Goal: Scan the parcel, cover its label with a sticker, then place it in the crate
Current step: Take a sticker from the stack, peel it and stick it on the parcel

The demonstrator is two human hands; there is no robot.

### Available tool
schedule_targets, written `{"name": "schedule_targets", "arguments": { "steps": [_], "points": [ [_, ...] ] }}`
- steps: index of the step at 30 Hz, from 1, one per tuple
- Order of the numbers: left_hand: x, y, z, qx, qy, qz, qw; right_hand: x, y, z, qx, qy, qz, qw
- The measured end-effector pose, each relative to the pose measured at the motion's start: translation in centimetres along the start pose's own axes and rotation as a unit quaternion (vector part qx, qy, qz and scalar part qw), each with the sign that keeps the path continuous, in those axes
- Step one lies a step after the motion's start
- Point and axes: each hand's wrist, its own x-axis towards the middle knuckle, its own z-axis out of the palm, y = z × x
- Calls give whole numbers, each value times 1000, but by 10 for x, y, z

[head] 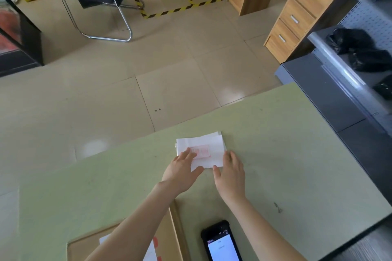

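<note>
While both hands [209, 172] flank stickers [209, 146], scanner [221, 242] nearby, parcel [165, 237] beside

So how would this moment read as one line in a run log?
stage: sticker pickup | left hand: on sticker stack | right hand: at stack edge | scanner: lying on table | parcel: near edge

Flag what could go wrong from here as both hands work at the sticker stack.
The white sticker sheets lie loosely fanned, so the left hand and right hand may lift several at once. The scanner sits near the table's near edge, by the right forearm, and could get knocked.
</note>
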Motion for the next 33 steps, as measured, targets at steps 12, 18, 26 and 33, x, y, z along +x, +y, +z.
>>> {"name": "schedule_targets", "arguments": {
  "steps": [12,18,26,33],
  "points": [
    [-4,16,-21,-347,-4,-80,934,-4,-19,-16,308,70,-32,948],
    [-1,22,-23,-451,40,-121,884,-9,-31,-12,333,17,-53,941],
    [-1,10,-20,-396,127,-146,898,-15,-30,-12,352,-28,-24,935],
    [-10,5,-32,-395,161,-141,893,-16,-43,-11,345,-43,-26,937]
  ]
}}
